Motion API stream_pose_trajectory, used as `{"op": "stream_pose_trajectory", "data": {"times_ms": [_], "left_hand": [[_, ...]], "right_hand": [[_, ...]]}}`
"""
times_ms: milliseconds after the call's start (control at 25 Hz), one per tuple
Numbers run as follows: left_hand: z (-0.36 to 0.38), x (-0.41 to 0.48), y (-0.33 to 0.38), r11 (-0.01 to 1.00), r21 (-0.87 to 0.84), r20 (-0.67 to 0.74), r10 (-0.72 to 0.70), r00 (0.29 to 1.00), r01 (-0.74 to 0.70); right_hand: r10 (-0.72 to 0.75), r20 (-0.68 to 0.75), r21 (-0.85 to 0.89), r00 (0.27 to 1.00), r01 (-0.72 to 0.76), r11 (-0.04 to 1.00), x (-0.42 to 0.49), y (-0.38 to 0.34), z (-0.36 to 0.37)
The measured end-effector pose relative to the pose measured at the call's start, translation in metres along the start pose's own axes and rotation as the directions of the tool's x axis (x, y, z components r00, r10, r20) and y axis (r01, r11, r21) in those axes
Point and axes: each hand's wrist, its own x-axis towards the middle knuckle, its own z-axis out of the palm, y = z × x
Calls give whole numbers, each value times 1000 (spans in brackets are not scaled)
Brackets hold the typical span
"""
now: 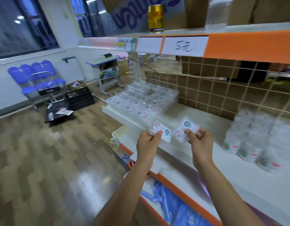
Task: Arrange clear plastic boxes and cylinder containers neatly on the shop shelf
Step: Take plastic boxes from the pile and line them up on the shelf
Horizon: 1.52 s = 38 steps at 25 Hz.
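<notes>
Fingers (157, 135) of the left hand (146, 143) pinch the near edge of a small clear box (161, 130), and the right hand (202, 141) pinches a second box (185, 128) the same way — thumb on the labelled lid, the other fingers curled beneath. Both boxes hang in the air just above the front of the shelf (209, 118), near each other but apart. Their lids tilt towards the camera, probably so the labels can be read and matched before they go down. Further back and to the left, the stacked boxes (141, 99) sit in tight rows at the shelf's end. The two in hand most likely belong against that block, on its near side where bare shelf shows. To the right the cylinder containers (253, 142) stand grouped in rows, well apart from the boxes — blurred, so their order is hard to judge. Behind runs a wire grid (222, 88); on the shelf above are a handwritten price tag (185, 46) and a gold can (155, 18).
</notes>
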Motion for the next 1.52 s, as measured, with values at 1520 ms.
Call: {"op": "stream_pose_trajectory", "data": {"times_ms": [1520], "left_hand": [[-18,385,13,240,351,871,271,410,-905]], "right_hand": [[-95,128,-809,987,159,566,186,40,197]]}}
